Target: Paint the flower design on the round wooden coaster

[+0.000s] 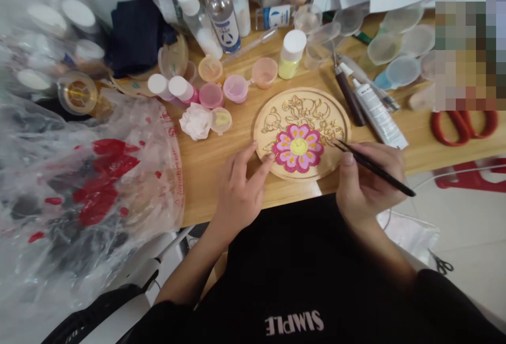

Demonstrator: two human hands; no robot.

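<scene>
One round, pale wooden plaque [300, 116] lies right of frame centre; the left hand [241, 191], loosely spread, holding nothing, should brace its rim; the right hand [367, 183], pinching a slim black pointed tool [380, 169], should work lightly (pressing could scratch).

Black shirt [292, 259]: the word "SIMPLE", in white capitals across the front, appears upside down to the camera.
Cork-topped bottle [221, 9]: a white and blue label with a round blue emblem, its lettering too small to read.
Small bottle lying on its side [276, 17]: a blue and white label, wording illegible.
White tube [377, 112]: lines of fine dark print, unreadable.
Plastic bag [168, 167]: red characters and small signs along its edge, too blurred to make out.
</scene>
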